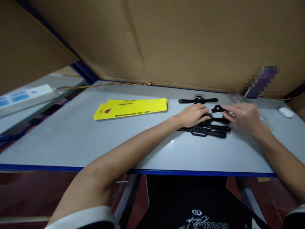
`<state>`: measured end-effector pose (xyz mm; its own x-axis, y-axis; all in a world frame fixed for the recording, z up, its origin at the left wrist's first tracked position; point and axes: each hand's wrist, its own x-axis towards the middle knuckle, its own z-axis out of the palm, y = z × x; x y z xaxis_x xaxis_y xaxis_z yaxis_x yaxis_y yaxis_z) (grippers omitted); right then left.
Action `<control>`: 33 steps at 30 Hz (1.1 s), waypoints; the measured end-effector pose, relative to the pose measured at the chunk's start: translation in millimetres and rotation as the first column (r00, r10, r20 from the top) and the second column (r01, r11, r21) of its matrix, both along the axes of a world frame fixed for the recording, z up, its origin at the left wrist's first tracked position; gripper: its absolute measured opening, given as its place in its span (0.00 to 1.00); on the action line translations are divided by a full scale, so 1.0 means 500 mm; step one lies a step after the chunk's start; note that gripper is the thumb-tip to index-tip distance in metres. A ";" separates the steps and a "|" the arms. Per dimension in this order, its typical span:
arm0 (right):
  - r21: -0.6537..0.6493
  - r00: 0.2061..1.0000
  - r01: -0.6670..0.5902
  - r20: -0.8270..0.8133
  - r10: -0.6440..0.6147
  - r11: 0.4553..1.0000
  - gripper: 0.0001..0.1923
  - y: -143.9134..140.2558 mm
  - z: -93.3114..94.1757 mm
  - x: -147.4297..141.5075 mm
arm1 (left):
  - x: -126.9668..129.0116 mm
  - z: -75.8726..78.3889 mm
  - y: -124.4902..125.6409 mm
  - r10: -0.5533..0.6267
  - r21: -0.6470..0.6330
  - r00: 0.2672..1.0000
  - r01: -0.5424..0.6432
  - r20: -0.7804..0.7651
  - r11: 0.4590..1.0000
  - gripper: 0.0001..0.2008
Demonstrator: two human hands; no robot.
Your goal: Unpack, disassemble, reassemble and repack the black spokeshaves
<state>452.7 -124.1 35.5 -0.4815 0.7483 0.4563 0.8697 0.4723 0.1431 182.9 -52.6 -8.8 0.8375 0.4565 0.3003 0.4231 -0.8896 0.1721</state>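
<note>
Several black two-handled tools lie on the grey table (71,136). My left hand (193,115) rests on the middle of one black tool (220,120) in a small group. A second tool (207,131) lies just in front of it. My right hand (243,116) pinches a small flat black part (218,109) at its fingertips, just above that group. Another black tool (197,100) lies alone farther back, apart from both hands.
A stack of flat yellow cartons (131,108) marked "woodworking tool" lies at the left of the hands. A white mouse-like object (286,112) sits at the far right. Clear plastic bags (238,98) lie behind my right hand. Cardboard walls (178,41) close the back.
</note>
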 end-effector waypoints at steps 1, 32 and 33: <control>0.008 0.999 0.027 -0.029 -0.026 1.000 0.20 0.004 0.000 0.010 | 0.000 0.001 -0.001 -0.003 0.000 1.000 0.003 -0.002 1.000 0.19; -0.361 0.945 0.262 -0.092 -0.313 0.895 0.19 0.074 -0.041 0.112 | 0.001 0.003 -0.004 0.015 -0.015 1.000 -0.015 -0.012 1.000 0.16; -0.370 0.946 0.258 -0.090 -0.311 0.892 0.19 0.073 -0.041 0.112 | 0.000 0.002 -0.004 0.014 -0.016 1.000 -0.014 -0.009 1.000 0.16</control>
